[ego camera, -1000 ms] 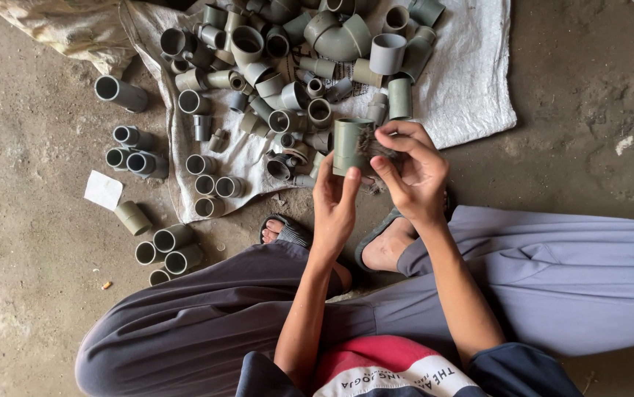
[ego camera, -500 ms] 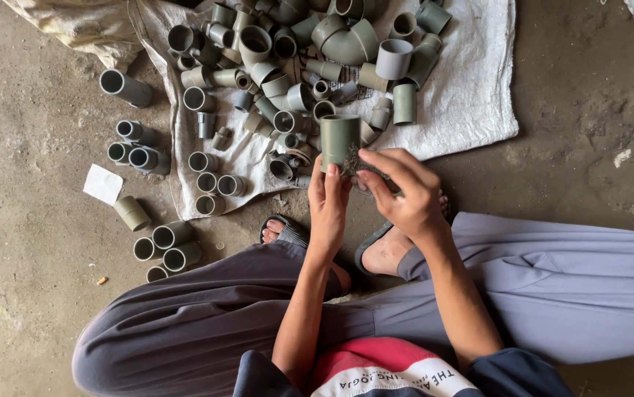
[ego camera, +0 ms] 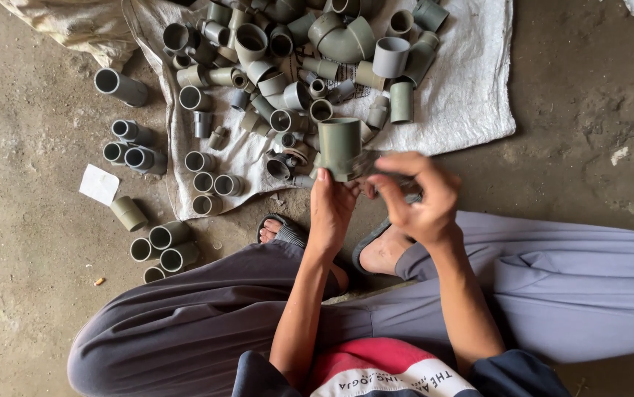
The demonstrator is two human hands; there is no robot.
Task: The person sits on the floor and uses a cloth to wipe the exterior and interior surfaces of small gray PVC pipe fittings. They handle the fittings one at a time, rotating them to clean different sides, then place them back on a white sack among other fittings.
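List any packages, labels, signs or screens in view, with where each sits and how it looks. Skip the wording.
White woven sack: spread flat on the concrete floor under the pile of grey pipe fittings, faint print near its middle.
Beige sack: crumpled at the top left corner.
White paper slip: small, roughly square, on the floor left of the sack.
No signs or screens.

Right hand (ego camera: 420, 198) now off the grey pipe coupling (ego camera: 339, 147), shifted toward 4 o'clock, fingers blurred.
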